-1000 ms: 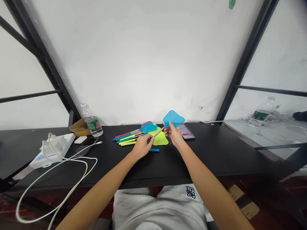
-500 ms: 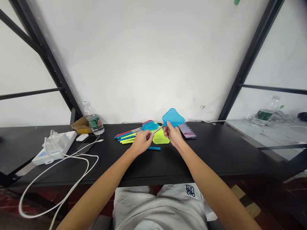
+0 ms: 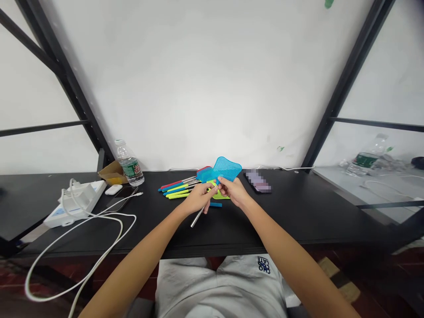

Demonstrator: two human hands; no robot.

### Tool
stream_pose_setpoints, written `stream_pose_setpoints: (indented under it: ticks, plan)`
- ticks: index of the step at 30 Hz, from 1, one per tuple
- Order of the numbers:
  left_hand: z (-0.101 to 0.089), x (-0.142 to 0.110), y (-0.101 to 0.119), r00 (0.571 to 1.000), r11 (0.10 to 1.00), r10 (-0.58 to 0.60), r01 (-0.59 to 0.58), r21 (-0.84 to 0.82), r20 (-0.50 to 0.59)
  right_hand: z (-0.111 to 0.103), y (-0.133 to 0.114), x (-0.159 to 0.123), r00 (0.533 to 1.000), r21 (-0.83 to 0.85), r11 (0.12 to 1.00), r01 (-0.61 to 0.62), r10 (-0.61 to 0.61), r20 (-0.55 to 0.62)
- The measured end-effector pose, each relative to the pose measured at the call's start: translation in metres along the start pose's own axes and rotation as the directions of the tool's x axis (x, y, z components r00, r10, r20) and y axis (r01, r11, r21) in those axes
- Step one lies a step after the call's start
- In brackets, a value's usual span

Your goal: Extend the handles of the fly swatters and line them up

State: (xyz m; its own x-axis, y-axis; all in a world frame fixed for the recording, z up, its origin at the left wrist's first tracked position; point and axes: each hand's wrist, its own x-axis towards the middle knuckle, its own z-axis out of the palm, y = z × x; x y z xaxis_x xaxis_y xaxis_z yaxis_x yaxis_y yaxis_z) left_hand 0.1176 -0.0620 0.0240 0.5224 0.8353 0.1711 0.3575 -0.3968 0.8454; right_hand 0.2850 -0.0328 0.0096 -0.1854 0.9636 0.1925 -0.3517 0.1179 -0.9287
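My right hand (image 3: 232, 191) pinches the neck of a blue mesh fly swatter head (image 3: 226, 168), held just above the black table (image 3: 291, 216). My left hand (image 3: 198, 198) is closed round the swatter's silver metal rod (image 3: 197, 217), which sticks out below it toward me. Both hands meet where rod and head join. Behind them lie several assembled swatters (image 3: 180, 187) with red, blue and yellow handles, and a yellow-green mesh head (image 3: 221, 194). A short blue handle piece (image 3: 216, 204) lies on the table beside my hands.
A water bottle (image 3: 129, 164), a small cardboard box (image 3: 111, 173), a white earbud case (image 3: 113, 190), a phone (image 3: 121, 198) and a white power strip (image 3: 72, 203) with a looping white cable (image 3: 82, 247) sit at the left. Another phone (image 3: 257, 180) lies at the right. Black frame struts rise on both sides.
Both hands have drawn closer together and toward me. The rod now pokes out below my left hand, and the blue head has shifted left and lower.
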Motion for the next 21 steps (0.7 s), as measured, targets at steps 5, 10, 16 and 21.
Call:
stream_pose_setpoints:
  ticks: [5, 10, 16, 21]
  plan:
    - [0.006, 0.003, -0.001, 0.999, 0.991, -0.021, 0.024, -0.132, 0.025, 0.000, 0.002, 0.000, 0.999, -0.015, 0.999, -0.030, 0.030, 0.012]
    - [0.011, 0.007, -0.011, 1.000, 0.982, -0.025, 0.025, -0.189, 0.003, 0.000, 0.006, 0.001, 1.000, -0.038, 0.999, -0.030, 0.030, 0.003]
    - [0.013, 0.013, -0.015, 0.992, 0.973, -0.099, 0.079, -0.217, -0.081, 0.006, 0.007, 0.005, 0.994, -0.051, 0.999, -0.018, 0.013, -0.104]
    - [0.013, 0.016, -0.010, 0.993, 0.919, -0.103, 0.075, -0.386, -0.053, 0.007, 0.003, 0.007, 0.995, -0.013, 1.000, -0.006, 0.005, -0.097]
